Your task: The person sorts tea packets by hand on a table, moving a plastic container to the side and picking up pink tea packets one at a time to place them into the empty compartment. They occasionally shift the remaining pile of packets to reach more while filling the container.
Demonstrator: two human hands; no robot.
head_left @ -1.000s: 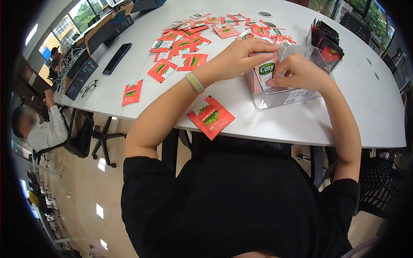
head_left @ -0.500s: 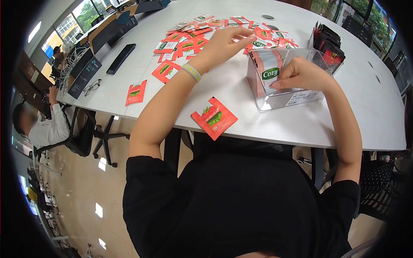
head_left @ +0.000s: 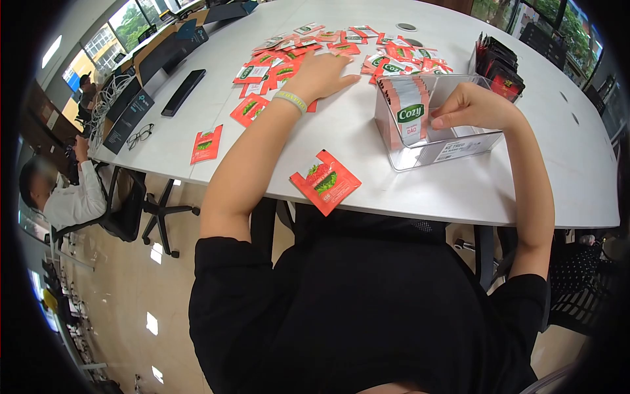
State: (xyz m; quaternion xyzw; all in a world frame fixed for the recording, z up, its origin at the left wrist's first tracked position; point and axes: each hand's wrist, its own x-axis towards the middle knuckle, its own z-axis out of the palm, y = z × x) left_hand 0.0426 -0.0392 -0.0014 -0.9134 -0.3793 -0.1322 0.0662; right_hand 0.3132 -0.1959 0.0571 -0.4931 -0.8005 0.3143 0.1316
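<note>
Several red and white sachets (head_left: pixel 252 72) lie in a loose pile at the table's far middle. Over the pile's near edge is my left hand (head_left: pixel 323 77), palm down with its thumb apart from the fingers; it holds nothing I can see. A clear plastic box (head_left: pixel 453 150) stands to the right, with a row of upright Cozy sachets (head_left: pixel 411 113) at its left end. My right hand (head_left: pixel 467 108) is inside the box's upper part, just right of that row, its fingers curled and thumb pressed near them. Nothing shows between them.
A single red sachet (head_left: pixel 326 182) lies at the table's front edge, another (head_left: pixel 206 144) farther left. Glasses (head_left: pixel 140 135) and a black phone (head_left: pixel 184 92) are at the left. Dark sachets (head_left: pixel 500 69) stand behind the box. A person (head_left: pixel 72 190) sits at the far left.
My left hand has moved left and down onto the pile, its fingers spreading. My right hand has drawn back rightward from the upright sachets, leaving the front one uncovered.
</note>
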